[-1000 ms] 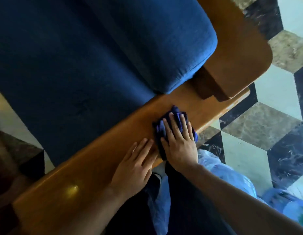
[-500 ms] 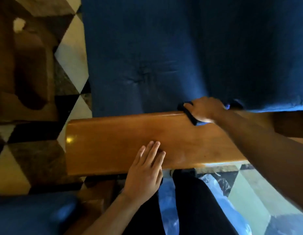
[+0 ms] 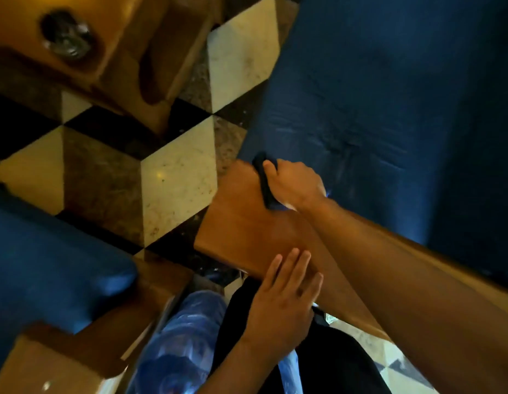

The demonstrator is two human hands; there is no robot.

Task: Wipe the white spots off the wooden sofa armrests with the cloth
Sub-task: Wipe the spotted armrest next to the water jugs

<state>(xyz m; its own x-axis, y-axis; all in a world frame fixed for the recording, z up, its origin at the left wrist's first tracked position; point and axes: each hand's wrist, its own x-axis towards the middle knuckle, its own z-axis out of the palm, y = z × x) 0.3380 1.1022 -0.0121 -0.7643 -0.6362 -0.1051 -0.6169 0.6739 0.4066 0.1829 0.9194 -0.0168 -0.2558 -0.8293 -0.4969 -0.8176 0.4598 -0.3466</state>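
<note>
Where the armrest (image 3: 241,223) nears the body, the left hand (image 3: 281,305) lies flat on the wood, fingers straight and slightly spread. Farther out, the right hand (image 3: 295,186) curls shut over the dark cloth (image 3: 264,182), pressing it at the armrest's far edge beside the blue seat cushion (image 3: 375,95).

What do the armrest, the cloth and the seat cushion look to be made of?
Armrest: wood, apparently varnished, with a smooth orange-brown face. Cloth: soft dark fabric, bunched under the right hand; weave too blurred to tell. Seat cushion: matte blue upholstery fabric, creased and dimpled.
</note>
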